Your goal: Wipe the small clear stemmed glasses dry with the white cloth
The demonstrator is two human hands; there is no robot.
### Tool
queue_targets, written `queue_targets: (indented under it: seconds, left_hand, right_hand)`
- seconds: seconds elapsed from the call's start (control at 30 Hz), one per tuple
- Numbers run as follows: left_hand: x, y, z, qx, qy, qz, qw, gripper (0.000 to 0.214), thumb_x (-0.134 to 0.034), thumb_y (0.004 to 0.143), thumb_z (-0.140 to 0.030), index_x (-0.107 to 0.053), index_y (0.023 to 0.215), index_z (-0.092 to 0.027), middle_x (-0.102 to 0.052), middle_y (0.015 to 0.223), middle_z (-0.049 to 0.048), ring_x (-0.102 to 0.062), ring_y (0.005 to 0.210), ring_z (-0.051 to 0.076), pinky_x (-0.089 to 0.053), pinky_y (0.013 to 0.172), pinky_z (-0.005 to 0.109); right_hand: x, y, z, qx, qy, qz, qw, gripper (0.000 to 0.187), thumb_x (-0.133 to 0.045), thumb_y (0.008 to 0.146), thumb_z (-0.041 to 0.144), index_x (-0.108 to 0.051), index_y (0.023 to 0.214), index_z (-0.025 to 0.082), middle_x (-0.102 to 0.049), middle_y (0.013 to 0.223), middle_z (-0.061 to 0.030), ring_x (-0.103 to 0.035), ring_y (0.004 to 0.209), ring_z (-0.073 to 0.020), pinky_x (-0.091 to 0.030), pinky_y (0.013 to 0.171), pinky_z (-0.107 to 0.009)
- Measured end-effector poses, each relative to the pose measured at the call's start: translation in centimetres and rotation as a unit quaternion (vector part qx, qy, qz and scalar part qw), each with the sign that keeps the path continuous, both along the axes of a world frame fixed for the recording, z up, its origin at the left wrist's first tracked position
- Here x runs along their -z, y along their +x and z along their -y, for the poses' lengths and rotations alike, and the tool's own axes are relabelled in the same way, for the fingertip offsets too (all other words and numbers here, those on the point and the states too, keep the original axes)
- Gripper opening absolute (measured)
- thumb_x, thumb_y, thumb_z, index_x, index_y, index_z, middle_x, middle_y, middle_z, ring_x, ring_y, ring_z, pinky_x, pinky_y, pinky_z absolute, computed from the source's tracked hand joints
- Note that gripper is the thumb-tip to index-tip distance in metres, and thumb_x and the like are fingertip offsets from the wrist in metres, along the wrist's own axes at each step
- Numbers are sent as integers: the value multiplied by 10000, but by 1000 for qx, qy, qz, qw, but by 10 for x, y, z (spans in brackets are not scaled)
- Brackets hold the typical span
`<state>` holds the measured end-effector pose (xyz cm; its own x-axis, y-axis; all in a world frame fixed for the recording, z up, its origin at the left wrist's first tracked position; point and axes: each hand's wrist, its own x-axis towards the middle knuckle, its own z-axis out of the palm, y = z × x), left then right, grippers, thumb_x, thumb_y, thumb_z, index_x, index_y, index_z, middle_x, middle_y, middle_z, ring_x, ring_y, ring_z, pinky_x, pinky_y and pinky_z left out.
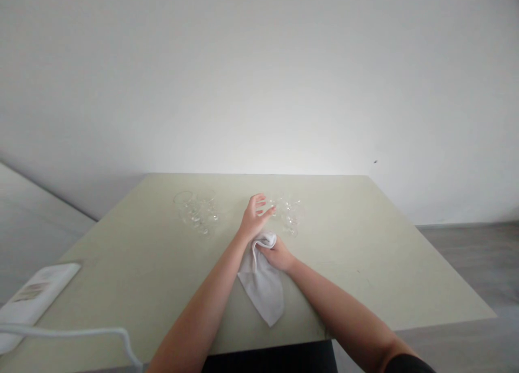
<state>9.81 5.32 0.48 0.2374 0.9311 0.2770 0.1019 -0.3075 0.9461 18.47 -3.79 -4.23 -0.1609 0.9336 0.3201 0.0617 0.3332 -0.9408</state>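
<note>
My right hand is closed on one end of a white cloth, which hangs down over the pale table towards its front edge. My left hand reaches forward just above it, fingers apart and empty, close to a group of clear glasses right of centre. A second group of clear glasses stands to the left, well away from both hands.
A white flat pack with a label lies at the table's left front corner, with a white cable running across the front edge. A plain white wall stands behind the table; grey floor shows at the right.
</note>
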Motion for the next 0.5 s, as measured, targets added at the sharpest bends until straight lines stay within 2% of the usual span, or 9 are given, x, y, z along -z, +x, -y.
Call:
queue_targets:
  seconds: [0.1,0.2,0.27,0.33,0.4,0.43,0.5]
  left_hand:
    - [6,-13,10,-3,19,-20,1000,481,-679,769,-426,-493,1164,-224,-565,1232,102,-602,1057,213,-507,822,340]
    - [12,-16,18,-17,7,-47,999,400,-643,794,-411,-507,1111,-206,-591,1164,97,-616,1005,206,-510,786,330]
    - [9,-17,25,-34,20,-61,997,329,-599,825,-395,-516,1079,-201,-606,1110,86,-624,955,195,-511,763,323]
    - [-1,-23,35,-56,88,-88,991,266,-562,850,-368,-528,1060,-208,-612,1059,72,-617,931,188,-507,784,335]
    - [-14,-40,47,-86,205,-131,966,276,-581,840,-331,-535,1090,-223,-595,1076,70,-580,1019,206,-462,920,389]
    - [-20,-51,52,-127,258,-137,948,317,-619,812,-323,-529,1099,-224,-577,1106,79,-548,1085,227,-421,982,423]
    - [-25,-79,59,-271,329,-105,899,494,-699,737,-332,-463,1154,-213,-524,1169,104,-487,1163,263,-362,1035,478]
  right_hand:
    - [1,0,-1,2,6,3,1000,155,-561,859,305,-658,878,186,-701,912,-46,-640,881,-195,-489,886,-369]
    - [3,0,-2,1,10,-5,1000,144,-585,833,279,-662,909,183,-704,931,-49,-639,885,-199,-489,889,-373]
    - [2,1,-2,-1,9,-11,1000,157,-594,824,276,-666,927,183,-707,947,-52,-637,897,-204,-485,899,-382]
    - [1,1,-2,-9,3,-19,1000,179,-590,833,300,-670,948,188,-708,972,-51,-634,918,-206,-473,926,-390]
    - [0,2,0,-10,-17,-26,999,205,-576,849,347,-675,939,192,-710,960,-46,-635,907,-205,-474,927,-391]
    - [-1,2,0,-6,-31,-31,999,223,-567,854,373,-678,926,194,-711,942,-42,-637,896,-205,-480,918,-388]
    - [-2,3,1,11,-62,-43,997,260,-553,855,421,-680,895,197,-710,904,-35,-640,875,-208,-489,902,-383]
